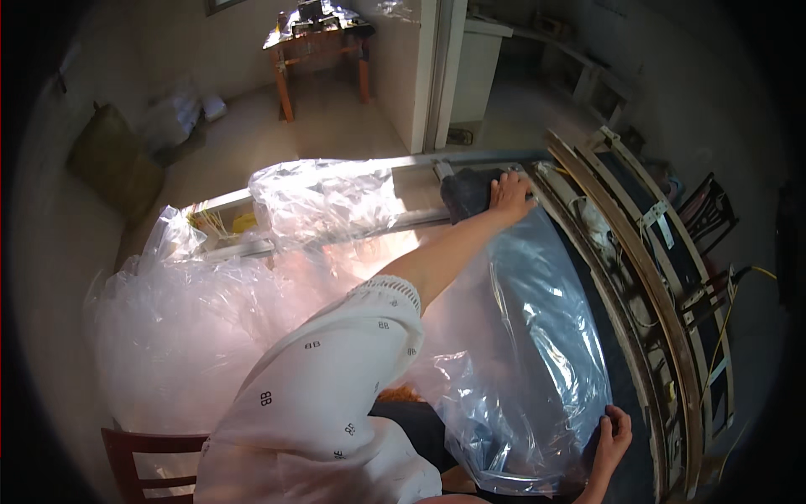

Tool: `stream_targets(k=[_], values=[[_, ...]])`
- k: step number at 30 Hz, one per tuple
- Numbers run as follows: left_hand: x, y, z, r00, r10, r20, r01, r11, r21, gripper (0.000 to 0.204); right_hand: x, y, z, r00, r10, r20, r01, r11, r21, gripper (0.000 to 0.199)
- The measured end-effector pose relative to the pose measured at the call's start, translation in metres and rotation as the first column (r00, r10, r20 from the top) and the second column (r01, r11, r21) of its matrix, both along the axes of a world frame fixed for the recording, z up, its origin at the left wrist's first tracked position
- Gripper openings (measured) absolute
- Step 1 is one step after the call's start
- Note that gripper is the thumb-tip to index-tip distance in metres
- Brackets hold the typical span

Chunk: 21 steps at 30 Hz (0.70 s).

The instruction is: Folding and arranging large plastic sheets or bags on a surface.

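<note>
A large sheet of clear plastic film (550,336), glossy and creased, lies over the dark table surface before me. My left hand (509,195) reaches across to its far end, fingers spread and pressing down beside a crumpled dark cloth-like bundle (467,193). At the near right edge of the film is my right hand (615,435), its fingers bent around that edge. The film stretches between the two hands. Left of my arm, a big puffed heap of thin clear plastic (193,328) spreads out, and another crumpled piece (323,197) rests on the metal frame.
Long curved-looking rails (646,252) with wires run along the right side. A yellow cable (735,290) hangs there. A red-brown chair (126,462) stands at lower left. Farther off are a wooden table (285,84), a sack (113,160) and a white doorway post (432,84).
</note>
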<state>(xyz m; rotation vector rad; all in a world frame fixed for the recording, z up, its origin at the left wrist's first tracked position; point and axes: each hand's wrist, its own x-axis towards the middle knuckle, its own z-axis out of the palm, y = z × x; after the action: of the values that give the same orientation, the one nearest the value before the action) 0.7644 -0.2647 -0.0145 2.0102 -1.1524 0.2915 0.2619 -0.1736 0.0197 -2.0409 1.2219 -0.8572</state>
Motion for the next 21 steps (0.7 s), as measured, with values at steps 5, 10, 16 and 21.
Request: stream_targets(k=[5, 10, 16, 21], values=[[0.002, -0.006, -0.004, 0.991, -0.111, -0.077, 0.105, 0.992, -0.069, 0.02, -0.016, -0.008, -0.019, 1.0, 0.006, 0.005, -0.006, 1.0, -0.002, 0.021], [-0.006, -0.008, 0.002, 0.982, -0.142, -0.126, 0.131, 0.987, -0.09, 0.014, 0.0, 0.012, 0.014, 0.987, -0.062, -0.151, 0.069, 0.997, 0.038, 0.022], [0.008, -0.016, -0.009, 0.984, -0.157, -0.088, 0.142, 0.978, -0.154, 0.008, 0.01, 0.015, 0.021, 0.992, -0.045, -0.119, 0.05, 0.998, 0.044, 0.021], [0.005, -0.023, -0.006, 0.841, -0.479, -0.25, 0.335, 0.826, -0.454, 0.015, -0.006, 0.007, 0.006, 1.0, -0.019, 0.001, 0.018, 0.995, 0.098, 0.018]])
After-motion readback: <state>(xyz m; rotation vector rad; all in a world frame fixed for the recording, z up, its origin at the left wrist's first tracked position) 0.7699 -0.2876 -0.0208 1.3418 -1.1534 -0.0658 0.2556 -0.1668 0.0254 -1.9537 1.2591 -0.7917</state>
